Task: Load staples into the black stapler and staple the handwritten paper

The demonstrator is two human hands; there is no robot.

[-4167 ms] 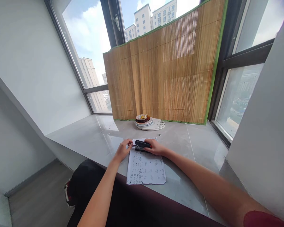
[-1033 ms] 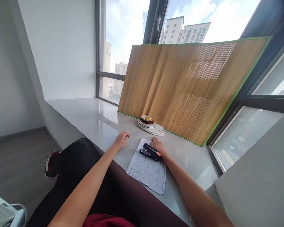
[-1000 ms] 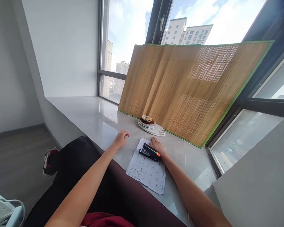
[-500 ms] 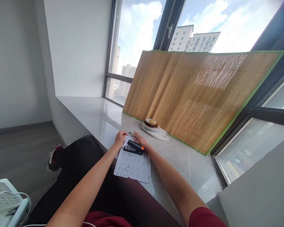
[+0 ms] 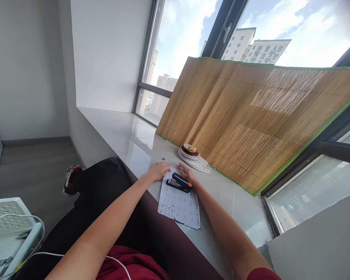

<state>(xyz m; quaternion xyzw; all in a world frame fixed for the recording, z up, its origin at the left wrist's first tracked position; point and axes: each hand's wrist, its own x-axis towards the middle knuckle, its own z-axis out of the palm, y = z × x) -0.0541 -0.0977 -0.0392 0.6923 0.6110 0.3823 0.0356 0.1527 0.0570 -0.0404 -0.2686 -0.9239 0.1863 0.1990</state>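
A sheet of paper covered in handwriting lies on the pale sill, its near edge torn and uneven. On its upper part rests a black stapler with an orange end at the right. My left hand lies palm down at the paper's upper left corner, fingers stretched toward the right. My right hand is at the upper right, just beyond the stapler, its fingers loosely apart. Neither hand holds the stapler. A small grey piece, too small to name surely, lies beyond my left hand.
A stack of plates stands beyond my right hand on the glossy sill. Behind it a bamboo mat leans against the window. At the lower left is a white perforated basket with a white cable.
My left hand has shifted from beside the small grey piece onto the paper's corner, its fingers now laid out. The view has turned slightly; the stapler still lies on the paper.
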